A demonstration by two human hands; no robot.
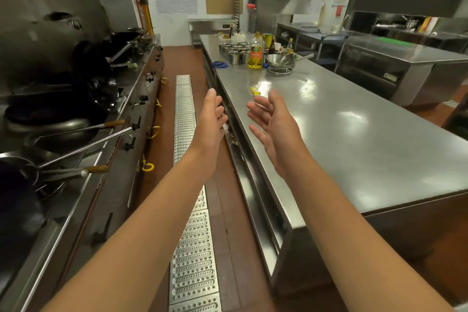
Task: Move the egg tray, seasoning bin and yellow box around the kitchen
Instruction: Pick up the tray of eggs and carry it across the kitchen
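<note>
Both hands raised ahead, palms facing each other, nothing held. Left hand (211, 119): fingers straight and relaxed, over the aisle just off the worktop (354, 119) edge. Right hand (272, 124): fingers spread loosely, thumb apart, above the worktop's near-left edge.

Yellow box (254, 90): small, lying flat on the steel worktop, just beyond the right hand's fingertips, not touched. Egg tray and seasoning bin: cannot pick them out for certain.

Far end of worktop: cluster of steel cups (234, 52), oil bottle (255, 56) with yellow contents standing upright beside them, steel wok (281, 59) on a ring stand to its right, blue cloth (219, 64) at the left edge.

Left side of aisle: cooking range with dark woks (55, 129), long handles pointing toward the aisle. Metal floor drain grate (188, 185) runs down the aisle between range and worktop.
</note>
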